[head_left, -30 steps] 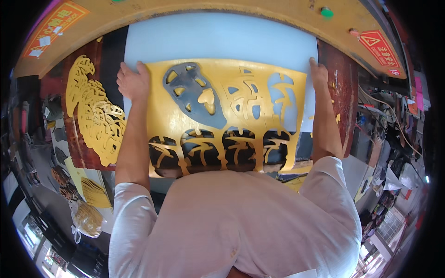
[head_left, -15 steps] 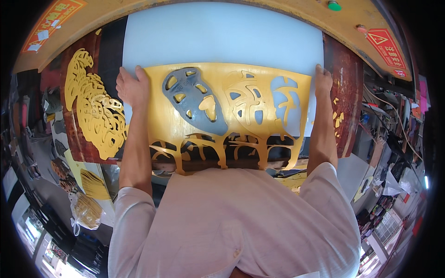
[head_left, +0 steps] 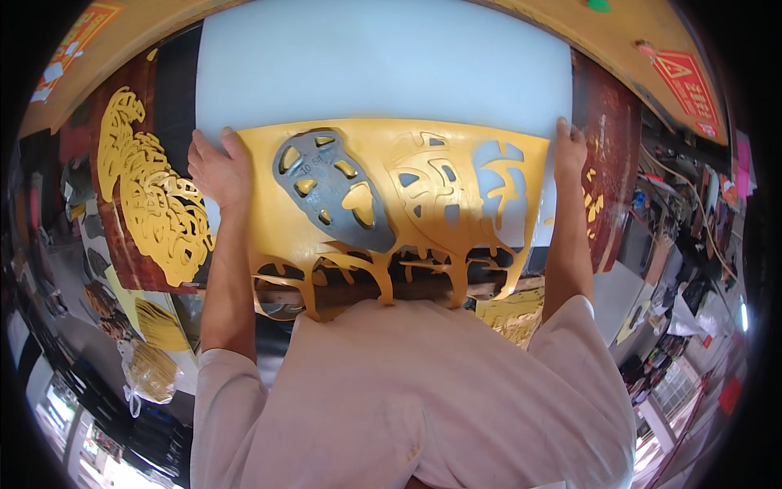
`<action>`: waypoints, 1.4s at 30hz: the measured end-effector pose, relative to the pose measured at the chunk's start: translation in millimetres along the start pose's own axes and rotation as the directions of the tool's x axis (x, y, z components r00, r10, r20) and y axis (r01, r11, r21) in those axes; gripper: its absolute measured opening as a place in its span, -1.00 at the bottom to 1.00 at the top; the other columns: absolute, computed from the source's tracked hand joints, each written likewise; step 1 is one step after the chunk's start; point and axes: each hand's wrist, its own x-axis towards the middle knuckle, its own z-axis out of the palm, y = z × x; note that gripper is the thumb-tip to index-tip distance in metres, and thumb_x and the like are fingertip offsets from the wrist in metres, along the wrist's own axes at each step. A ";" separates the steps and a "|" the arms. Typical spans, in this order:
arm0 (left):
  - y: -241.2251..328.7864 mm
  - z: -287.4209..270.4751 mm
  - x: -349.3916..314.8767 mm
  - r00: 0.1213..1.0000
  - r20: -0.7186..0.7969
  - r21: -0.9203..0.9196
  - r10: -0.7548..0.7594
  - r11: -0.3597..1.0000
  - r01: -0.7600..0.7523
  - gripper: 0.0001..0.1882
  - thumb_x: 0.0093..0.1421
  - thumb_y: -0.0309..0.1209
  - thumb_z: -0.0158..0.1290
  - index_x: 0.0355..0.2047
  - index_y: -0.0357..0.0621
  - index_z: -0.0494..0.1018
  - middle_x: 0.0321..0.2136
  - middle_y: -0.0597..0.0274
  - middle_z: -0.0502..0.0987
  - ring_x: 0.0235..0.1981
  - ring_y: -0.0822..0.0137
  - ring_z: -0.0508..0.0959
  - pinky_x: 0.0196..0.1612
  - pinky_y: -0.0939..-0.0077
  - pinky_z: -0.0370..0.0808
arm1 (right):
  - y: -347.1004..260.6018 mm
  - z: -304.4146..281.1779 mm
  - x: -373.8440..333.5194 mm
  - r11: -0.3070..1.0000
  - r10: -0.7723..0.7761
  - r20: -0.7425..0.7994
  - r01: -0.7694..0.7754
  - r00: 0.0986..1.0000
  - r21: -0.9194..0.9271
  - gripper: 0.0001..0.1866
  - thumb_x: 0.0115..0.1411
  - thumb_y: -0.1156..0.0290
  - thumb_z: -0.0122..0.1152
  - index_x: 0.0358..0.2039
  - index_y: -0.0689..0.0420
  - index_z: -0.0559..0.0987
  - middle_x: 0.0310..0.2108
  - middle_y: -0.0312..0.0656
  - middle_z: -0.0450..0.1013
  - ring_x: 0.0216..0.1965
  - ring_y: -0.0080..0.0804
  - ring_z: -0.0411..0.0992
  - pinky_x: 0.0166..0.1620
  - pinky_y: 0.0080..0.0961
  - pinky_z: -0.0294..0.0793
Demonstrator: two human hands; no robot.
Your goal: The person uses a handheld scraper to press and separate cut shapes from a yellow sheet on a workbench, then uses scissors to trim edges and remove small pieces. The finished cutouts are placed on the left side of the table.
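Note:
A perforated yellow sheet (head_left: 269, 191) lies over the near part of a broad white cutting board (head_left: 383, 69). On the sheet rests a grey sole-shaped cutting die (head_left: 334, 183) with several openings. To its right are a sole-shaped cut piece (head_left: 428, 183) and a cut-out hole showing the white board. The sheet's near strips hang toward my shirt. My left hand (head_left: 220, 171) is at the board's left edge, its thumb by the sheet's corner and its fingers around the outer side. My right hand (head_left: 570, 151) grips the right edge, its fingers partly hidden.
A heap of yellow cut pieces (head_left: 155, 196) lies on the dark red table at the left. Small yellow scraps (head_left: 593, 208) lie at the right. A yellow-tan machine beam (head_left: 627, 33) with a red warning sign (head_left: 686, 90) crosses the far side. A plastic bag (head_left: 151, 371) hangs lower left.
The view has shifted slightly closer, and the board looks a little larger. Both hands keep their places at its sides, and the die stays on the sheet.

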 end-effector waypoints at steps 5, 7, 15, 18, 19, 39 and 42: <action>1.2 -2.4 3.1 0.990 -0.080 -0.060 0.120 0.990 -0.125 -0.34 0.36 -0.03 0.09 0.31 -0.21 0.44 0.22 -0.24 0.48 0.14 -0.24 0.48 0.19 -0.12 0.40 | 15.4 8.0 8.3 0.997 -0.067 -0.009 0.067 0.998 0.046 -0.29 0.32 -0.12 0.34 0.16 0.30 0.61 0.00 0.14 0.64 0.02 -0.04 0.61 0.16 -0.25 0.51; 0.7 -10.0 2.7 0.985 -0.098 -0.136 0.142 0.979 -0.155 -0.42 0.36 -0.18 0.12 0.29 -0.24 0.44 0.20 -0.26 0.47 0.16 -0.27 0.47 0.23 -0.14 0.38 | -0.6 0.6 1.0 0.990 -0.008 0.035 0.003 0.999 0.142 -0.40 0.34 0.05 0.39 0.17 0.28 0.61 -0.09 0.15 0.65 -0.08 -0.06 0.62 0.09 -0.34 0.53; -43.6 -91.8 -93.6 0.651 0.177 -0.405 0.738 0.658 -0.635 -0.40 0.36 -0.27 0.15 0.32 -0.36 0.39 0.41 -0.17 0.32 0.49 -0.19 0.22 0.52 -0.12 0.11 | -84.0 1.8 -236.2 0.793 -0.592 0.185 0.608 0.784 -0.041 -0.41 0.34 0.08 0.35 0.27 0.14 0.58 0.25 0.18 0.49 0.29 0.09 0.44 0.33 -0.04 0.42; -51.8 -92.3 -109.1 0.635 0.260 -0.338 0.727 0.685 -0.646 -0.33 0.40 -0.17 0.10 0.39 -0.33 0.33 0.48 -0.16 0.23 0.54 -0.17 0.13 0.56 -0.11 -0.01 | -82.2 35.6 -306.9 0.640 -0.676 0.252 0.721 0.693 -0.267 -0.46 0.41 0.11 0.21 0.30 0.11 0.57 0.40 0.18 0.33 0.43 0.31 0.22 0.47 0.09 0.20; -50.6 -87.9 -106.9 0.644 0.266 -0.337 0.717 0.695 -0.635 -0.31 0.41 -0.13 0.08 0.41 -0.32 0.31 0.50 -0.15 0.20 0.56 -0.16 0.11 0.57 -0.12 -0.05 | -82.6 40.7 -310.3 0.630 -0.672 0.252 0.717 0.696 -0.298 -0.45 0.42 0.08 0.19 0.30 0.10 0.57 0.42 0.18 0.30 0.44 0.33 0.19 0.48 0.09 0.17; -28.6 -60.4 -80.8 0.670 0.349 -0.147 0.655 0.744 -0.651 -0.28 0.45 -0.01 -0.07 0.51 -0.05 0.23 0.58 0.22 0.10 0.62 0.12 -0.04 0.55 -0.37 -0.21 | -178.7 36.7 -354.0 0.654 -0.683 0.317 0.744 0.658 -0.136 -0.15 0.16 -0.10 0.45 0.35 0.16 0.51 0.42 0.27 0.26 0.42 0.29 0.20 0.42 0.10 0.23; -29.6 -58.8 -82.3 0.677 0.330 -0.153 0.658 0.745 -0.650 -0.29 0.44 -0.04 -0.06 0.51 -0.07 0.24 0.58 0.21 0.12 0.62 0.12 -0.02 0.55 -0.37 -0.21 | -201.4 66.7 -379.0 0.617 -0.711 0.325 0.775 0.624 -0.139 -0.08 0.06 -0.07 0.54 0.36 0.11 0.50 0.40 0.26 0.25 0.40 0.33 0.19 0.41 0.12 0.22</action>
